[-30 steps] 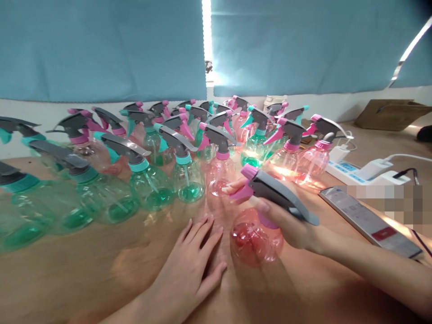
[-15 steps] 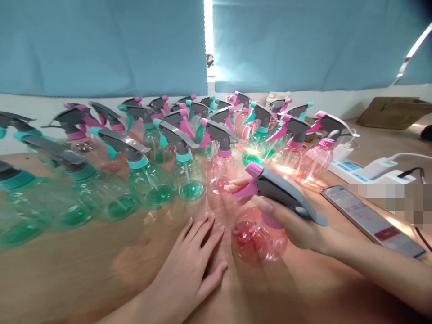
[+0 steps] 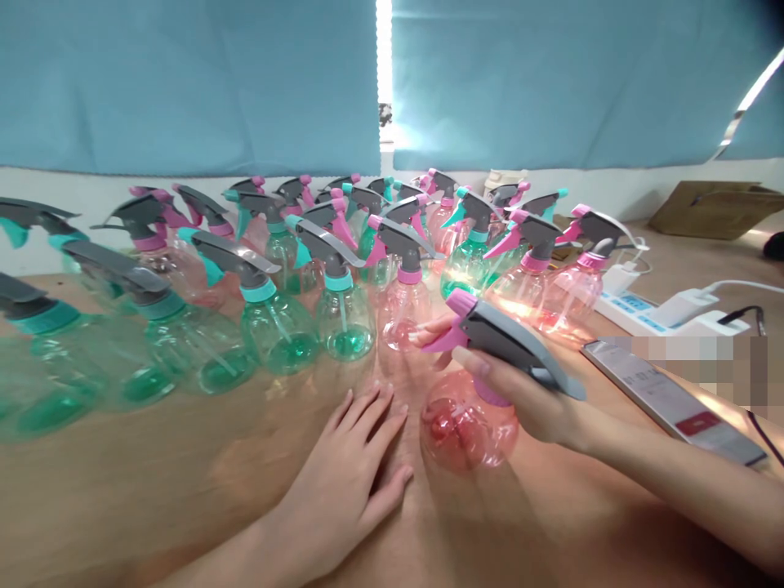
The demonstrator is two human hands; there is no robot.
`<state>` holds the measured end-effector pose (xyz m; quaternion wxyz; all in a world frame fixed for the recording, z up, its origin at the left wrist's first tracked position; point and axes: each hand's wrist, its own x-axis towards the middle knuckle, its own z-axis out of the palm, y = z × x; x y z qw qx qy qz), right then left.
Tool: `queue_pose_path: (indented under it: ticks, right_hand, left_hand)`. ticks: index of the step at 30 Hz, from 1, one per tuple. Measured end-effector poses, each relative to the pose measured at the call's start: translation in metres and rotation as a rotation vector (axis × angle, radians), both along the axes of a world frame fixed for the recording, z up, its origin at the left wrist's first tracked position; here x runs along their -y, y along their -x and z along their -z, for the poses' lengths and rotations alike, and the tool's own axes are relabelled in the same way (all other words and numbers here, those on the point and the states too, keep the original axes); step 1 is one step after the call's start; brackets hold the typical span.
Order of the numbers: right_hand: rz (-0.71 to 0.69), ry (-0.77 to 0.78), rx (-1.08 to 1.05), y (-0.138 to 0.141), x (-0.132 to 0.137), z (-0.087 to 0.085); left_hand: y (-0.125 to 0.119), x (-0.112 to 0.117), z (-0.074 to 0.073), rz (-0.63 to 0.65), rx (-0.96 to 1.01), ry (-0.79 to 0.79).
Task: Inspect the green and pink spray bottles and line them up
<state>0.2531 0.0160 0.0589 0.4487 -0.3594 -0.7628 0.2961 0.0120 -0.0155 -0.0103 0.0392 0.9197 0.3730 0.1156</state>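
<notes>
A pink clear spray bottle (image 3: 469, 429) with a grey and pink trigger head stands in front of me. My right hand (image 3: 520, 392) is closed around its neck and trigger head, with fingers at the pink trigger. My left hand (image 3: 343, 474) lies flat on the wooden table (image 3: 245, 506), fingers spread, just left of that bottle and touching nothing else. Nearest ahead of the left hand are a green spray bottle (image 3: 346, 327) with a turquoise collar and a pink spray bottle (image 3: 404, 314).
Several more green and pink spray bottles crowd the table to the left and back. At the right lie a phone (image 3: 674, 400) and a white power strip (image 3: 630, 310) with plugs and cables. A cardboard box (image 3: 714, 208) sits farther back, below blue blinds (image 3: 551, 82).
The camera view has shifted slightly, so the left bottles appear a little farther right. Both hands keep nearly the same pose; the right still holds the pink spray bottle.
</notes>
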Motion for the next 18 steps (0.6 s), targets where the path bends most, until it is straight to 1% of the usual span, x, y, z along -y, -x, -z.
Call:
queue_pose_path:
  ticks: [3, 7, 10, 13, 18]
  right_hand:
    - [0.005, -0.005, -0.004, -0.001, -0.001, 0.000]
    - [0.012, -0.033, -0.022, -0.001, -0.001, -0.001]
    - [-0.012, -0.011, -0.022, -0.001, 0.000, -0.002]
    - [-0.034, 0.028, -0.012, 0.000, 0.002, -0.004]
    - [-0.049, -0.010, 0.055, -0.004, 0.001, -0.009]
  left_hand:
    - [0.000, 0.000, -0.001, -0.004, -0.002, 0.010]
    - [-0.002, -0.001, -0.007, 0.020, -0.032, 0.025]
    - [-0.003, -0.003, -0.010, 0.026, -0.040, 0.045]
    - [-0.003, -0.003, -0.011, 0.020, -0.048, 0.052]
    - [-0.003, -0.003, -0.012, 0.036, -0.088, 0.043]
